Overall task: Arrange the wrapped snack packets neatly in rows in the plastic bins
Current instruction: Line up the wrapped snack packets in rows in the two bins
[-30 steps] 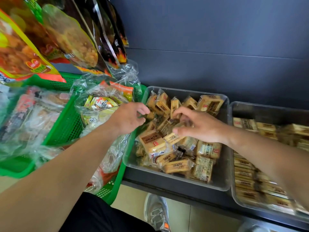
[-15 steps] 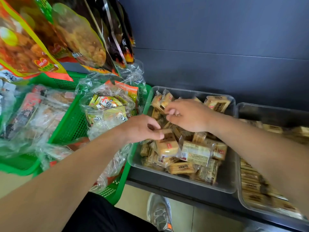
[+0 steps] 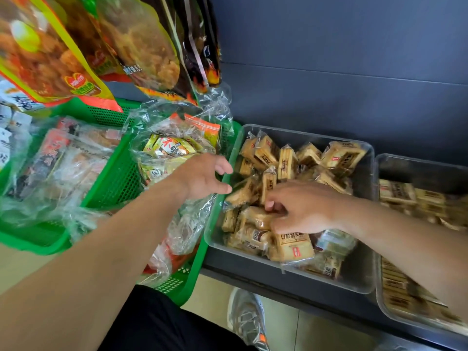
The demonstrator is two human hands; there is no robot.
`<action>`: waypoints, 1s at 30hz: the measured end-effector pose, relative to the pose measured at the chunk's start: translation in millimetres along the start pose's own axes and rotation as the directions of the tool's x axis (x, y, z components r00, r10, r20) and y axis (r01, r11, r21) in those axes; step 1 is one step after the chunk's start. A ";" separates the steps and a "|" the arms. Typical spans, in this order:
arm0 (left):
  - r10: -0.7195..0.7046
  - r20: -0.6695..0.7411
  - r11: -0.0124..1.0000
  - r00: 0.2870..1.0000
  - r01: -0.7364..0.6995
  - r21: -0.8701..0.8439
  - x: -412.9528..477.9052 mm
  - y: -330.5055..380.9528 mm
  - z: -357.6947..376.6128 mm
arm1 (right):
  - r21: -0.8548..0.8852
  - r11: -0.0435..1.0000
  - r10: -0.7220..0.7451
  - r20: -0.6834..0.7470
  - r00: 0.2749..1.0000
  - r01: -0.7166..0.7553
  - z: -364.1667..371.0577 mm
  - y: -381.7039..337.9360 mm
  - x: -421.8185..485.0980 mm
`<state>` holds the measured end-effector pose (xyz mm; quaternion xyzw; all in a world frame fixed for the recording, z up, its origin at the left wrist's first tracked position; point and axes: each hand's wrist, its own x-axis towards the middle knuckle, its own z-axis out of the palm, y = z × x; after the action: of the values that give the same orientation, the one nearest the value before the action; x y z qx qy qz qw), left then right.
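While the packets [image 3: 291, 247] in the near bin [image 3: 298, 134] lie in a loose heap, some flat, some on edge, some tilted, the step in hand is judged to be sorting that heap into rows. No finished row is visible in this bin. The far bin [image 3: 405, 159], just beside it on the right, holds packets laid flat in rows, and it serves as the pattern to match.

Hand state:
- The right hand [image 3: 304, 206] reaches down into the middle of the heap, palm down, fingers curled among the packets. Whether it grips one or only presses on them cannot be told, as the fingertips are hidden.
- The left hand [image 3: 202, 178] hovers at the left rim of the near bin, over the edge of the green basket [image 3: 114, 178]. Its fingers are loosely curled and hold nothing.
- The hands are apart, with several upright packets between them.

Next move, as judged:
1. Take one packet out of the heap with the right hand.
2. Turn it flat, with the label facing the same way as its neighbours.
3. Clear a strip along one wall with the left hand.
4. Set the packet against that wall, edge to edge with the next.

Caution: the wrappers look slick and crinkled, so stacked packets may slide.
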<state>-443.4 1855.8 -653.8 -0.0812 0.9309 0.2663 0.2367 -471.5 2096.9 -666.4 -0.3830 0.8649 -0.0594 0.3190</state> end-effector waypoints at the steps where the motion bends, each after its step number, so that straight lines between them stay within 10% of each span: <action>1: -0.005 0.023 1.000 1.000 0.005 0.031 0.1 -1.1 3.9 | -0.013 1.000 0.008 -0.031 0.999 -0.009 -3.0 -7.6 6.0; 9: 0.027 0.015 0.996 1.000 -0.026 -0.089 -6.4 -16.6 6.1 | -0.136 0.982 0.115 -0.132 0.985 -0.133 10.6 -26.5 78.1; 17: 0.060 0.025 0.986 0.998 -0.055 -0.158 1.7 -22.6 0.8 | 0.295 0.943 0.223 -0.206 0.953 -0.157 -0.1 2.5 46.3; 26: 0.049 -0.010 0.991 0.999 -0.050 -0.125 5.1 -16.2 3.8 | 0.100 0.954 0.300 -0.396 0.868 -0.284 -14.5 24.0 -19.3; 30: 0.024 -0.127 0.993 0.992 -0.039 -0.111 10.2 -14.1 3.0 | -0.006 0.877 0.460 -0.274 0.845 -0.480 -26.2 37.7 -35.9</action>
<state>-447.2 1845.2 -667.5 -0.0963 0.9285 0.3166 0.1686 -492.7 2144.7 -640.7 -0.1598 0.9685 0.0022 0.1911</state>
